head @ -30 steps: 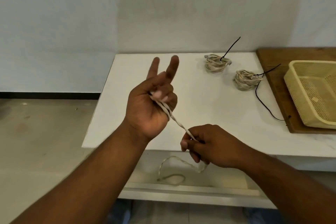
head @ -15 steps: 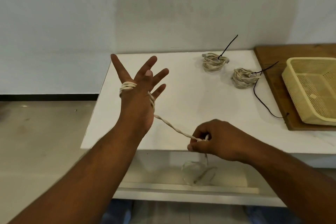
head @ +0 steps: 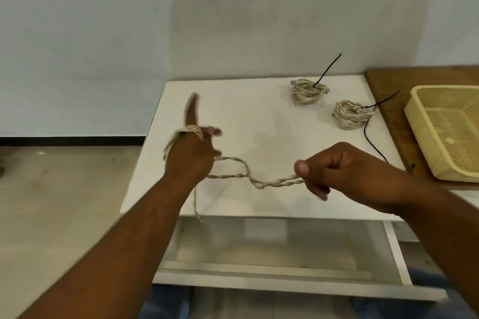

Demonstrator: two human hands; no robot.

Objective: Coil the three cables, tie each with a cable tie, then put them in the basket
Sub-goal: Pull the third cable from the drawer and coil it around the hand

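While right hand (head: pixel 347 171) pinches twisted cable (head: pixel 274 184) near basket (head: pixel 453 124), left hand (head: pixel 190 156) farther off — fingers spread, gripping nothing — carries loops round thumb.

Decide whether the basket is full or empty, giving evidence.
Empty, as far as shown: the basket holds no cable; the far tied coil and near tied coil lie on the white table.
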